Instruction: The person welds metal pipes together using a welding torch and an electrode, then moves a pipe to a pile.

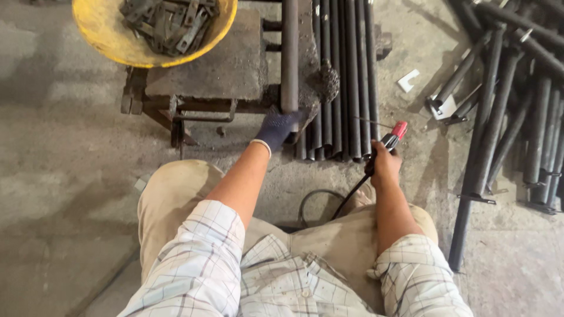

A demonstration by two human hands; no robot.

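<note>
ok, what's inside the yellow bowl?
The yellow bowl holds a heap of small dark metal brackets, flat and angled pieces jumbled together. Whatever lies beneath the top layer is covered, and the frame edge cuts off the bowl's upper part.

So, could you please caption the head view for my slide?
Gloved left hand steadies a dark pipe while right hand holds a red-tipped electrode holder.

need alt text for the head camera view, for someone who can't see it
Seen from above, a seated person's gloved left hand holds the end of a dark steel pipe on a low metal stand, while the bare right hand holds a red-tipped welding holder. More pipes lie on the concrete floor beside a yellow bowl of metal parts.
</note>
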